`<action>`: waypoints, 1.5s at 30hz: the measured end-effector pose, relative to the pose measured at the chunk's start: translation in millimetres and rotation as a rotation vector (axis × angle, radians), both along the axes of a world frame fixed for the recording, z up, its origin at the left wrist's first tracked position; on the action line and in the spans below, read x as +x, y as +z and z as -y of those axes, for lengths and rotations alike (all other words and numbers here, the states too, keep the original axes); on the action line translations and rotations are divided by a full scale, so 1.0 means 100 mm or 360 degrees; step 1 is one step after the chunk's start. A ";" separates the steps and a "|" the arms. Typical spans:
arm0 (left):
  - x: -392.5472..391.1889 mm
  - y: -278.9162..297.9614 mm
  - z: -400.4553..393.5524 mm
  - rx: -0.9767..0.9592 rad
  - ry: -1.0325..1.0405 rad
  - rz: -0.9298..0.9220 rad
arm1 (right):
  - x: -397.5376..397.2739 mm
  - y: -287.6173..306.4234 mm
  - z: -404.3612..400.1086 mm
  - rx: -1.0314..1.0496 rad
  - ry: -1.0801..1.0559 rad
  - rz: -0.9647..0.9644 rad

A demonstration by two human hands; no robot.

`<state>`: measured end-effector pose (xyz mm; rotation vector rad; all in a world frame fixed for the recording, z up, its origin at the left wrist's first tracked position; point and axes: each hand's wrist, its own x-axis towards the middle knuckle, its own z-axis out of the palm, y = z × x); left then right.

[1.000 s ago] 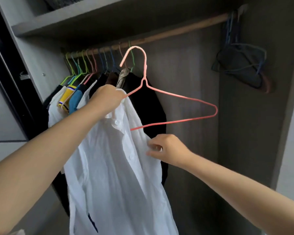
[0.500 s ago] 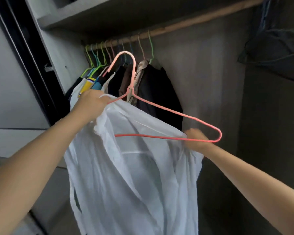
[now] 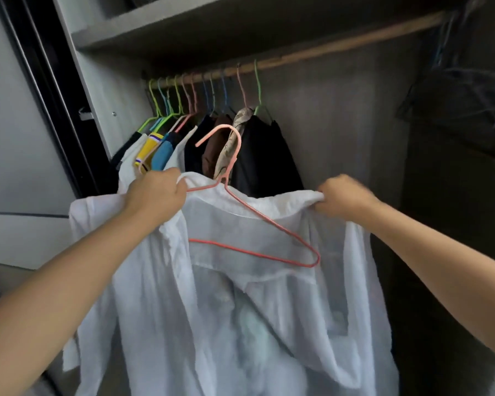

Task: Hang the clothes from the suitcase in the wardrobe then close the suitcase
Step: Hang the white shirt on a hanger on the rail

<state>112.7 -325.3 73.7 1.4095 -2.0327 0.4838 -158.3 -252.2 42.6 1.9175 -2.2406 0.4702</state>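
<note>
**Shirt on hanger, not yet on rail**

I find the white shirt at centre frame, draped on the pink hanger. My left hand grasps its collar and the hanger; my right hand clenches the shoulder cloth. Beyond, at upper centre, other clothes hang from the rail. Hooking on remains. The suitcase is out of view; I cannot judge it.

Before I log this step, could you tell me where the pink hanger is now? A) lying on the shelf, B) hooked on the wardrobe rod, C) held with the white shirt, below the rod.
C: the pink hanger hangs free below the rod, partly inside the white shirt that the left hand and right hand grip.
</note>
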 end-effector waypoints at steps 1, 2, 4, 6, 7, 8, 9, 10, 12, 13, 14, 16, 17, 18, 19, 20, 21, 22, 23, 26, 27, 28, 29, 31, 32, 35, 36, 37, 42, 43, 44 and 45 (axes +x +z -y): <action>-0.03 -0.02 -0.02 -0.0053 -0.0005 0.0030 | -0.01 0.07 -0.01 -0.0190 -0.0076 0.0128; -0.06 -0.02 -0.05 -0.0030 -0.0035 0.0085 | -0.04 0.15 -0.03 -0.0367 -0.0149 0.0238; -0.11 -0.01 -0.10 -0.0025 -0.0044 0.0208 | -0.12 0.30 -0.07 -0.0572 -0.0305 0.0190; -0.17 0.02 -0.11 -0.0108 -0.0079 0.0231 | -0.13 0.37 -0.14 -0.0567 -0.0391 0.0047; -0.20 0.02 -0.09 -0.0157 -0.0093 0.0153 | -0.11 0.36 -0.17 -0.0453 -0.0366 0.0033; -0.23 0.02 -0.06 -0.0140 -0.0129 0.0034 | -0.09 0.33 -0.19 -0.0269 -0.0321 0.0045; -0.28 0.02 -0.05 -0.0080 -0.0144 -0.0061 | -0.07 0.29 -0.21 -0.0063 -0.0283 0.0076; -0.35 0.03 -0.07 -0.0025 -0.0149 -0.0121 | -0.06 0.26 -0.22 0.0093 -0.0261 0.0136; -0.48 0.01 -0.13 0.0012 -0.0163 -0.0115 | -0.06 0.24 -0.25 0.0149 -0.0249 0.0348; -0.54 -0.01 -0.13 0.0025 -0.0163 -0.0074 | -0.06 0.26 -0.28 0.0072 -0.0255 0.0475; -0.61 -0.04 -0.14 0.0018 -0.0161 -0.0032 | -0.06 0.29 -0.31 -0.0030 -0.0248 0.0603; -0.72 -0.08 -0.18 -0.0029 -0.0130 0.0050 | -0.01 0.34 -0.39 -0.0231 -0.0197 0.0867; -0.78 -0.08 -0.21 -0.0048 -0.0101 0.0087 | 0.06 0.34 -0.46 -0.0266 -0.0162 0.1013; -0.81 -0.08 -0.21 -0.0053 -0.0074 0.0098 | 0.14 0.31 -0.53 -0.0258 -0.0097 0.1180; -0.85 -0.07 -0.21 -0.0039 -0.0067 0.0069 | 0.21 0.26 -0.62 -0.0207 0.0013 0.1332; -0.87 -0.04 -0.22 0.0007 -0.0073 -0.0002 | 0.26 0.19 -0.70 -0.0089 0.0152 0.1447; -0.87 -0.01 -0.22 0.0062 -0.0084 -0.0093 | 0.33 0.13 -0.79 0.0130 0.0260 0.1499; -0.86 0.01 -0.21 0.0106 -0.0102 -0.0187 | 0.39 0.06 -0.87 0.0444 0.0322 0.1460; -0.85 0.04 -0.20 0.0127 -0.0125 -0.0265 | 0.41 0.02 -0.92 0.0768 0.0341 0.1293; -0.81 0.10 -0.21 0.0098 -0.0207 -0.0356 | 0.32 -0.10 -0.88 0.0747 0.0341 0.0321; -0.80 0.10 -0.22 0.0079 -0.0230 -0.0366 | 0.25 -0.09 -0.83 0.0311 0.0357 0.0186; -0.79 0.10 -0.24 0.0067 -0.0249 -0.0376 | 0.18 -0.07 -0.80 -0.0195 0.0345 0.0211; -0.79 0.10 -0.26 0.0061 -0.0267 -0.0386 | 0.11 -0.04 -0.78 -0.0626 0.0339 0.0247; -0.80 0.09 -0.31 0.0063 -0.0304 -0.0406 | 0.04 0.07 -0.71 -0.0803 0.0268 0.0196; -0.82 0.09 -0.33 0.0065 -0.0331 -0.0419 | 0.00 0.08 -0.65 -0.0621 0.0224 0.0159; -0.83 0.13 -0.38 0.0082 -0.0375 -0.0491 | -0.05 0.01 -0.51 -0.0197 0.0024 -0.0044; -0.82 0.14 -0.37 0.0093 -0.0379 -0.0521 | -0.09 -0.03 -0.50 -0.0205 0.0001 -0.0070; -0.82 0.15 -0.34 0.0114 -0.0386 -0.0553 | -0.13 -0.05 -0.52 -0.0222 0.0002 -0.0061; -0.76 0.10 -0.27 0.0279 -0.0417 -0.0720 | -0.27 -0.08 -0.58 -0.0275 0.0119 0.0122; -0.78 0.08 -0.27 0.0301 -0.0418 -0.0747 | -0.27 -0.07 -0.57 -0.0266 0.0125 0.0107; -0.80 0.06 -0.29 0.0322 -0.0418 -0.0766 | -0.26 -0.06 -0.56 -0.0258 0.0119 0.0076; -0.84 0.04 -0.30 0.0337 -0.0426 -0.0769 | -0.25 -0.04 -0.55 -0.0274 0.0116 0.0029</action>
